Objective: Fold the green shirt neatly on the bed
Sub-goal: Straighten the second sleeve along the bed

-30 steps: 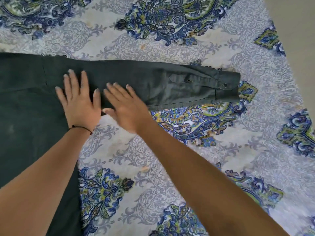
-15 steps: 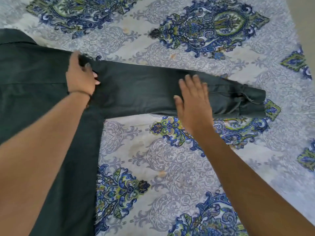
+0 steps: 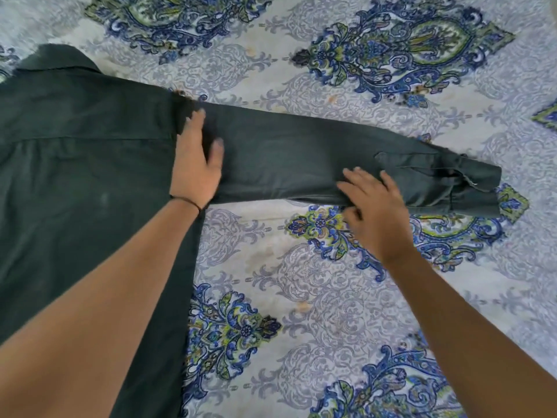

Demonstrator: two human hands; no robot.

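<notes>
The dark green shirt (image 3: 75, 164) lies flat, back up, on the left of the bed, its collar at the top left. One long sleeve (image 3: 301, 155) stretches out to the right and ends in a buttoned cuff (image 3: 476, 188). My left hand (image 3: 196, 164) rests flat on the shoulder seam where the sleeve joins the body. My right hand (image 3: 373, 209) lies on the sleeve's near edge a little before the cuff, with its fingers curling at the hem; whether they pinch the cloth is unclear.
The bed carries a pale sheet (image 3: 301, 282) printed with blue and green paisley medallions, spreading right of and below the shirt. A plain strip shows at the far top right corner.
My left hand went from the lower sleeve up to the shoulder seam. My right hand slid right along the sleeve toward the cuff and dropped to its near edge. The view shifted left.
</notes>
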